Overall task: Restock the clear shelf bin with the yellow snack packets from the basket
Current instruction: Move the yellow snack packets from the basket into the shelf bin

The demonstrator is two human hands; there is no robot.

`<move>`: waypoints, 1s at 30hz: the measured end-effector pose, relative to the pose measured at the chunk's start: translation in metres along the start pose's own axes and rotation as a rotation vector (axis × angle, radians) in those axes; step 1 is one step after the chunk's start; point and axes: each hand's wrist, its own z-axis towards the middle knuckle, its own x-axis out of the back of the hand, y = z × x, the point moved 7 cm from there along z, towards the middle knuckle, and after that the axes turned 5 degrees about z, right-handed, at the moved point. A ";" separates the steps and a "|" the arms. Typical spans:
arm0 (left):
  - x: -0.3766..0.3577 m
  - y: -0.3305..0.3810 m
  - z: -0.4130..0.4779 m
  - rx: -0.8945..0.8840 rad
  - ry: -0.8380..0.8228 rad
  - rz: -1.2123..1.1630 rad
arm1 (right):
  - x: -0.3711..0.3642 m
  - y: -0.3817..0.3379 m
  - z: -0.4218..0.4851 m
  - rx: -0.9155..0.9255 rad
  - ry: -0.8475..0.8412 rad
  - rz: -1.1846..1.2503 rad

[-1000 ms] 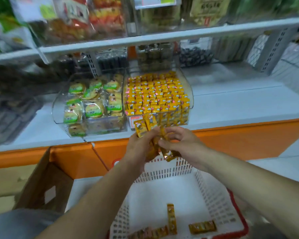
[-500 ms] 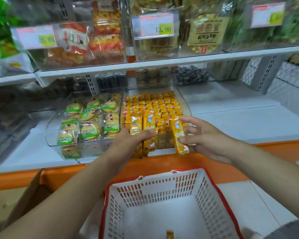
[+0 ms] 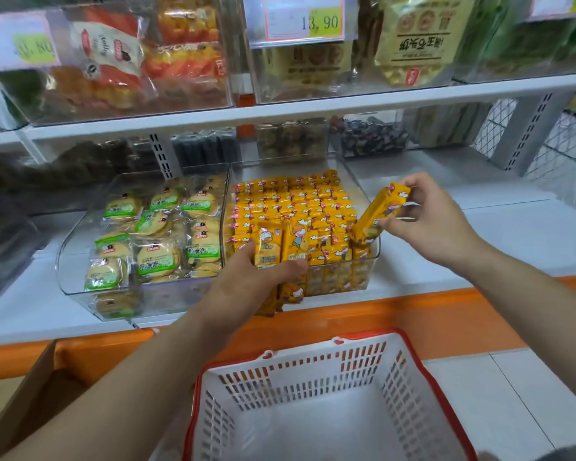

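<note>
The clear shelf bin (image 3: 373, 257) on the middle shelf is packed with rows of yellow snack packets (image 3: 300, 207). My left hand (image 3: 246, 277) grips a bunch of yellow packets (image 3: 281, 247) upright at the bin's front edge. My right hand (image 3: 426, 221) holds a single yellow packet (image 3: 379, 211), tilted, with its lower end in the bin's front right corner. The white basket (image 3: 313, 371) with a red rim sits below on the floor; the part of its bottom in view shows no packets.
A second clear bin (image 3: 77, 261) with green-labelled round biscuits stands left of the yellow one. Above is a shelf with bagged snacks and a price tag (image 3: 300, 21). An orange ledge (image 3: 413, 314) runs below the shelf. A cardboard box (image 3: 34, 394) stands at lower left.
Both hands rose from above the basket to the bin with packets. My right hand has moved right and tilted its packet into the bin's corner. The view has tilted upward.
</note>
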 end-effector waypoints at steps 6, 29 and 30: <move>0.000 0.002 -0.003 0.008 -0.017 0.023 | -0.023 -0.013 -0.003 0.177 -0.209 -0.333; 0.000 -0.008 0.009 -0.074 -0.052 0.034 | -0.032 -0.008 0.000 0.218 -0.281 -0.798; 0.000 -0.008 0.009 -0.075 -0.053 0.032 | -0.033 -0.008 0.001 0.236 -0.261 -0.859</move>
